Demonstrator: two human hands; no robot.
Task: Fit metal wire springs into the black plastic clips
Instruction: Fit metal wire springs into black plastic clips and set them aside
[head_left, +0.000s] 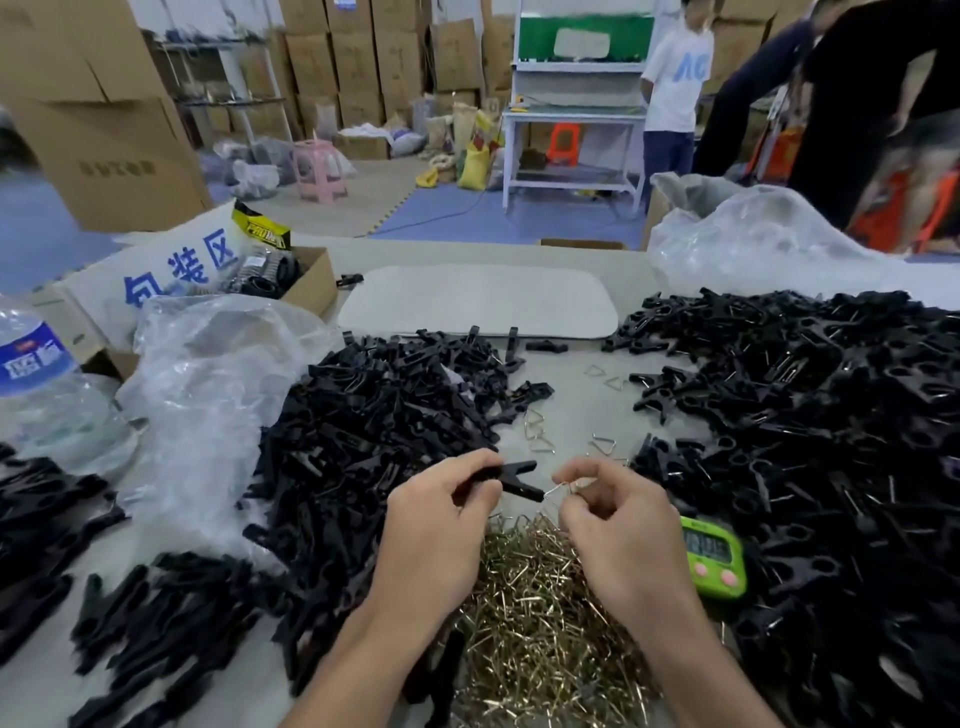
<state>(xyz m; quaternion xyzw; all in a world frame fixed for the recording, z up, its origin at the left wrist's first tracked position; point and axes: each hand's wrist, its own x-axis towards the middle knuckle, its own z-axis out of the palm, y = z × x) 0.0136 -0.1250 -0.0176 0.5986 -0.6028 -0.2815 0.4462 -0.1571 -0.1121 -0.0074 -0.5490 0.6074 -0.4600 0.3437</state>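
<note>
Shiny wire springs (540, 613) lie in a heap at the near edge of the counter (566, 421), between our arms. Just past the heap, our left hand (441, 514) curls round one black plastic clip (511, 480), with its open mouth pointing right. Our right hand (618, 525) pinches one wire spring (558, 488) in its fingertips, and the spring's tip seems to touch the clip. We think the spring is thin, light and bouncy, so it could flick away. It seems best to pinch it at its bend. The clip looks hard, so we can hold its tail.
</note>
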